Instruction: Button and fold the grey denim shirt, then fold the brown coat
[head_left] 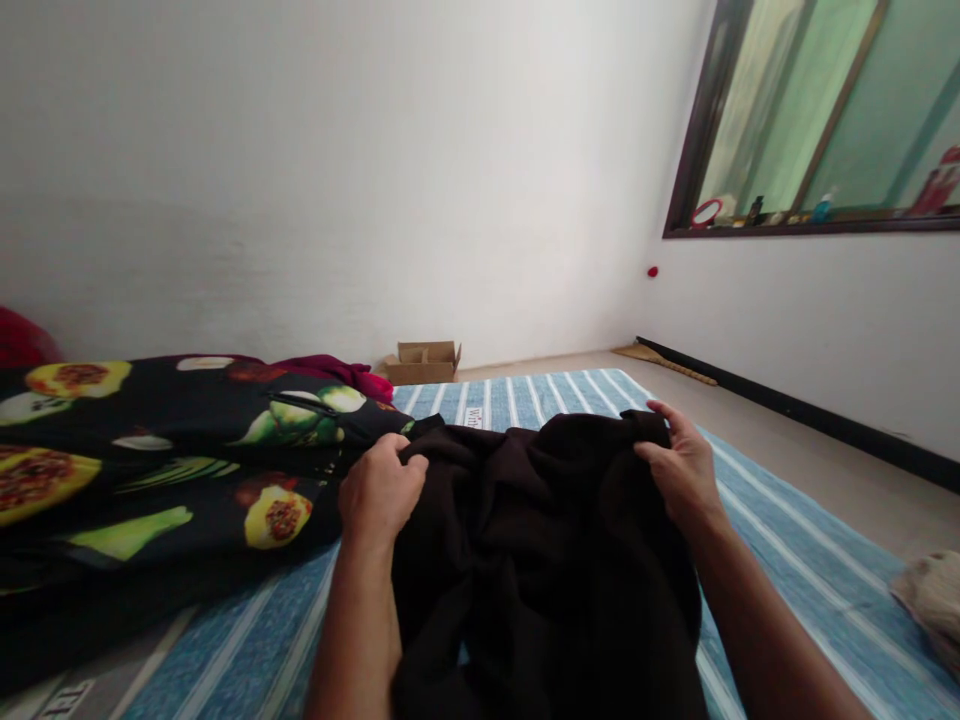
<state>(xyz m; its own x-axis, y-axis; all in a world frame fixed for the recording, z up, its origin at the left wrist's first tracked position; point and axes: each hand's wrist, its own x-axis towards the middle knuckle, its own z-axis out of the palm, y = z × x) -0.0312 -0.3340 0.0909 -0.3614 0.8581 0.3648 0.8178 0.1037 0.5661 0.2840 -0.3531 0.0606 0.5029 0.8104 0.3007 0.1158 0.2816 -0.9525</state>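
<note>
Dark brown-black trousers hang loosely between my two hands, with soft folds down the middle and their lower end cut off by the frame's bottom edge. At the upper left corner, my left hand pinches the cloth, thumb on top. The upper right corner is gripped between the thumb and fingers of my right hand. Beneath the cloth lies a blue-and-white striped bed sheet. Just left of my left hand rests a black fruit-print garment or cover.
Maroon cloth lies behind the fruit print. An open cardboard box stands by the wall. On the floor at the far right corner is a broom-like object. A light bundled cloth sits at the right edge. Bottles and a mirror line the windowsill.
</note>
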